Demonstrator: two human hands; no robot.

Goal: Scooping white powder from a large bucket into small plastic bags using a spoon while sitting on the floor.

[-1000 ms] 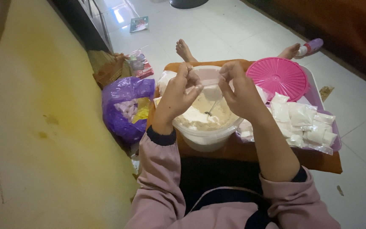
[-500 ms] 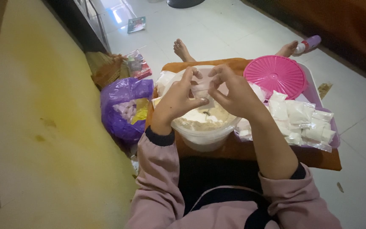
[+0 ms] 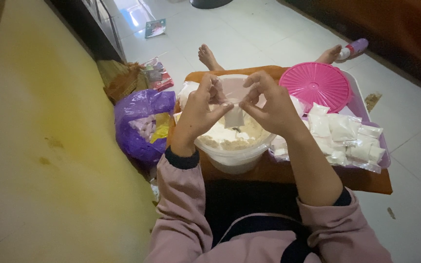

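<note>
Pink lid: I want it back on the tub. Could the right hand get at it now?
Probably not at once: the right hand is pinching the small packet, though nothing blocks the pink lid beside it.

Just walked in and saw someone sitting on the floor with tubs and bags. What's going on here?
A person sits on the floor, both hands raised over a clear tub of pale powder. The left hand and right hand pinch the top of a small clear packet between them. A pink lid and a tray of filled white packets sit to the right, a purple bag to the left.
</note>
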